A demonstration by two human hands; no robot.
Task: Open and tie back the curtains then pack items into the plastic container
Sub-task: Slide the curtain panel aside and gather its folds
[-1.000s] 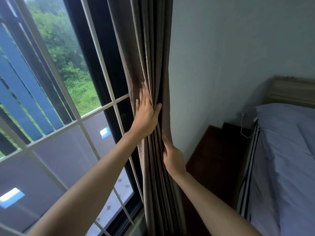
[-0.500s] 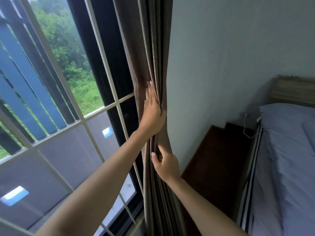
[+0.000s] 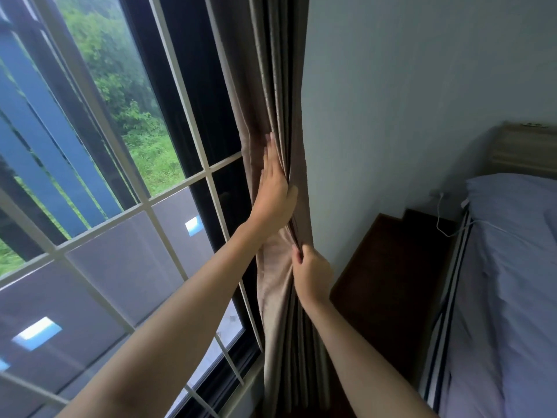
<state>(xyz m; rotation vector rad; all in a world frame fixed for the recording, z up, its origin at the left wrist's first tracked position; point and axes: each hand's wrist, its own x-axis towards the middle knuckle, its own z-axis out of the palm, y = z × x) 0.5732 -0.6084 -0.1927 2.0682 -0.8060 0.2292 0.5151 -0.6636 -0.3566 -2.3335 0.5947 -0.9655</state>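
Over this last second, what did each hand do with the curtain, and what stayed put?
The right hand went from lying flat on the folds to closing its fingers around the curtain edge, a little lower down. The left hand kept pressing flat on the bunched fabric. The curtain stayed gathered by the wall; the bed and window did not change.

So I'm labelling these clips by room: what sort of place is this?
Most likely a bedroom: a bed with a headboard stands by the wall, a dark wooden nightstand sits beside it, and both hands gather a brown curtain at the window.
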